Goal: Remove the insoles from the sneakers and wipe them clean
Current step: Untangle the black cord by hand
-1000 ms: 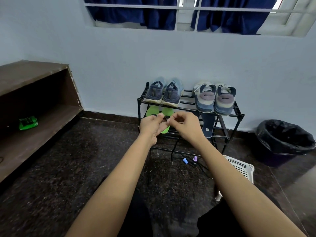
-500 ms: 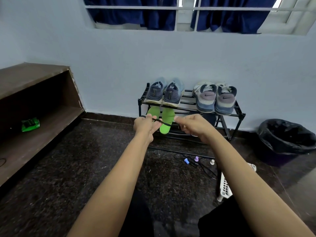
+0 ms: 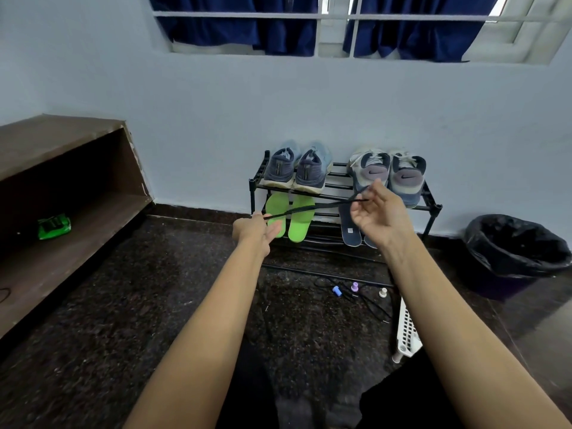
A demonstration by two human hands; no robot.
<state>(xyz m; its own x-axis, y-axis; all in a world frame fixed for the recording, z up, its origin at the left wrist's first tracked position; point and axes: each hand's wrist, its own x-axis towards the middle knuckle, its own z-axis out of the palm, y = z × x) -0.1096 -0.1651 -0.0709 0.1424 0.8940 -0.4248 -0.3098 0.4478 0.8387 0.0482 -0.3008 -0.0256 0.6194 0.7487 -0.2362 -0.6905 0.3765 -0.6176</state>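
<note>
A black shoelace (image 3: 312,208) is stretched taut between my hands in front of the shoe rack (image 3: 433,209). My left hand (image 3: 258,230) pinches its lower end; my right hand (image 3: 379,212) pinches the upper end, palm turned toward me. On the rack's top shelf sit a blue pair of sneakers (image 3: 295,170) and a grey pair of sneakers (image 3: 390,171). Two green insoles (image 3: 300,222) lean on the lower shelf, with dark blue insoles (image 3: 349,232) beside them, partly hidden by my right wrist.
A black-lined bin (image 3: 517,252) stands at the right. A white plastic basket (image 3: 407,332) lies near my right arm, with small blue, purple and white pegs (image 3: 354,287) and cords on the dark floor. A brown wooden shelf (image 3: 62,212) at left holds a green packet (image 3: 54,226).
My hands have moved apart, the right one rising to the right, so the lace between them has stretched out long and taut. The view has shifted slightly.
</note>
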